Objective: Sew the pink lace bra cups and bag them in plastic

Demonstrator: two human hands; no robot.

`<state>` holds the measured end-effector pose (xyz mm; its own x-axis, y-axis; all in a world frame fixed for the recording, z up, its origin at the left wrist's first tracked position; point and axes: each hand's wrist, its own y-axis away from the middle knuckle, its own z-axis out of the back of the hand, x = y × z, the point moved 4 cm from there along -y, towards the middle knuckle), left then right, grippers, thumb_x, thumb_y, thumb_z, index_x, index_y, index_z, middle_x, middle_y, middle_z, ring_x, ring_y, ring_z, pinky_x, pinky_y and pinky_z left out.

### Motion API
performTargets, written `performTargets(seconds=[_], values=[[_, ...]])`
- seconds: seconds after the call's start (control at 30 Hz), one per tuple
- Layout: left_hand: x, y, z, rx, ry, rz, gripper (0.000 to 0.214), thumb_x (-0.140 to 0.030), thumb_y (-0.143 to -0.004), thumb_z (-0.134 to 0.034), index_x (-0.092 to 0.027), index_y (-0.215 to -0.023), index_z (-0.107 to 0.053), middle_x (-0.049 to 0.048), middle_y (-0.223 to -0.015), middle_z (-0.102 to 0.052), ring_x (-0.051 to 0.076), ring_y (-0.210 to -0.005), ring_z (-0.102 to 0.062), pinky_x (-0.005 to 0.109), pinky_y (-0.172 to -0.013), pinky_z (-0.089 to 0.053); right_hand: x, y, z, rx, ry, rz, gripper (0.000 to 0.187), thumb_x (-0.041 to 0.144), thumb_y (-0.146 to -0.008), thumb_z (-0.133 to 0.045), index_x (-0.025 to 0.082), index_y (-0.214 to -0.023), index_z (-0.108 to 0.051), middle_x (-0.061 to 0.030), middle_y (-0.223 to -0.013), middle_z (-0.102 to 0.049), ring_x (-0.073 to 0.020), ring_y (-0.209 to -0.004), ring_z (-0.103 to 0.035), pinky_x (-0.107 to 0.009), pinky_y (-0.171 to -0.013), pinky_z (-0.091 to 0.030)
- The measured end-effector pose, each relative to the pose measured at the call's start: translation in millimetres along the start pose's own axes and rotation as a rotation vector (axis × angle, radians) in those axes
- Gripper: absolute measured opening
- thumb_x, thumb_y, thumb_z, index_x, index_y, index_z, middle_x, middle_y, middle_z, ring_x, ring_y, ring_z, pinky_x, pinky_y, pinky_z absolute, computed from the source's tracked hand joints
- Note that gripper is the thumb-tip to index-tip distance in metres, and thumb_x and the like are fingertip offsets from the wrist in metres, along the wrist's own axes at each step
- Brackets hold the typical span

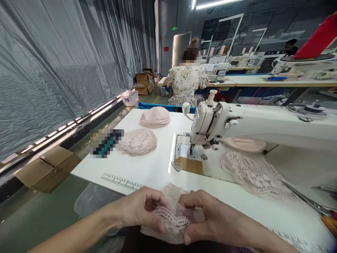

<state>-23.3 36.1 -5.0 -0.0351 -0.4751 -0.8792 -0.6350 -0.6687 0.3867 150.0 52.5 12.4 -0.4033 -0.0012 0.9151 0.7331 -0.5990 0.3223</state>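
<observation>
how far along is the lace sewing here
Looks done: two stacks of pink lace pieces, far stack and near stack, left of the sewing machine. In hand: left hand and right hand pinch one lace piece, not yet under the needle. Likely left: the loose lace pile on the right.

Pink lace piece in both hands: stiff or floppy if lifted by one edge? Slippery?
Probably floppy: the lace piece bunches and folds between the left hand and right hand. Likely very light, being thin, openwork fabric. Scalloped and full of holes, it looks apt to snag rather than slip.
</observation>
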Motion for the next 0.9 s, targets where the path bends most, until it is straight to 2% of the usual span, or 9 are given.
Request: performTargets(seconds=[0.07,0.13,0.2,0.33,0.47,0.57,0.77,0.9], values=[[13,5,-9.7,0.036,0.077,0.036,0.044,-0.038,-0.05,-0.09,-0.011,-0.078,-0.069,-0.0025,-0.064,-0.054,0.007,-0.058,-0.043,0.016,-0.055,-0.035,-4,7,-9,0.047,-0.119,-0.023,0.035,0.035,-0.061,-0.082,0.017,-0.066,-0.053,0.0091,-0.057,-0.04,-0.0069,-0.055,-0.032,-0.019,-0.045,-0.022],[21,9,-17.1,0.044,0.117,0.036,0.037,-0.036,-0.055,-0.088,-0.01,-0.074,-0.07,-0.0034,-0.06,-0.052,0.006,-0.055,-0.041,0.016,-0.056,-0.036,-8,14,-16,0.087,-0.204,-0.045,0.04,0.038,-0.055,-0.085,0.016,-0.064,-0.052,0.0096,-0.054,-0.039,-0.0065,-0.053,-0.031,-0.02,-0.045,-0.02],[27,13,-21.0,0.022,0.142,0.033,0.036,-0.036,-0.056,-0.087,-0.01,-0.076,-0.072,-0.0023,-0.061,-0.055,0.006,-0.057,-0.045,0.017,-0.06,-0.04,-14,22,-23,0.113,-0.282,-0.071,0.042,0.042,-0.051,-0.086,0.015,-0.063,-0.056,0.0081,-0.055,-0.045,-0.0069,-0.054,-0.036,-0.019,-0.048,-0.025],[39,15,-25.8,0.011,0.163,0.085,0.041,-0.04,-0.052,-0.089,-0.009,-0.075,-0.075,0.0044,-0.066,-0.065,0.013,-0.062,-0.056,0.025,-0.067,-0.047,-21,36,-31,0.141,-0.349,-0.045,0.042,0.045,-0.055,-0.084,0.011,-0.071,-0.068,0.0008,-0.066,-0.06,-0.0108,-0.062,-0.05,-0.022,-0.058,-0.038],[43,12,-33.7,0.047,0.184,0.083,0.04,-0.041,-0.056,-0.087,-0.008,-0.076,-0.076,0.0088,-0.071,-0.069,0.015,-0.066,-0.06,0.024,-0.069,-0.047,-27,46,-35,0.128,-0.374,-0.018,0.037,0.042,-0.056,-0.085,0.011,-0.073,-0.072,-0.0012,-0.071,-0.064,-0.012,-0.066,-0.056,-0.022,-0.062,-0.042],[45,11,-38.7,0.061,0.196,0.09,0.036,-0.038,-0.058,-0.087,-0.008,-0.075,-0.077,0.0075,-0.069,-0.069,0.013,-0.063,-0.058,0.022,-0.065,-0.046,-32,48,-40,0.122,-0.402,-0.031,0.037,0.04,-0.056,-0.086,0.012,-0.075,-0.072,-0.0002,-0.069,-0.063,-0.0109,-0.064,-0.055,-0.021,-0.061,-0.042],[51,11,-36.0,0.065,0.208,0.083,0.029,-0.035,-0.06,-0.086,-0.01,-0.069,-0.076,0.0019,-0.057,-0.063,0.008,-0.054,-0.05,0.02,-0.06,-0.042,-44,39,-46,0.078,-0.452,-0.016,0.036,0.042,-0.059,-0.084,0.011,-0.072,-0.072,-0.0012,-0.071,-0.063,-0.0121,-0.067,-0.056,-0.023,-0.064,-0.044],[56,11,-31.9,0.056,0.187,0.106,0.038,-0.042,-0.063,-0.083,-0.008,-0.079,-0.077,0.0084,-0.069,-0.069,0.014,-0.064,-0.058,0.024,-0.067,-0.045,-49,39,-45,0.075,-0.459,-0.024,0.036,0.044,-0.058,-0.084,0.012,-0.071,-0.071,-0.0005,-0.07,-0.062,-0.012,-0.066,-0.055,-0.024,-0.065,-0.045]])
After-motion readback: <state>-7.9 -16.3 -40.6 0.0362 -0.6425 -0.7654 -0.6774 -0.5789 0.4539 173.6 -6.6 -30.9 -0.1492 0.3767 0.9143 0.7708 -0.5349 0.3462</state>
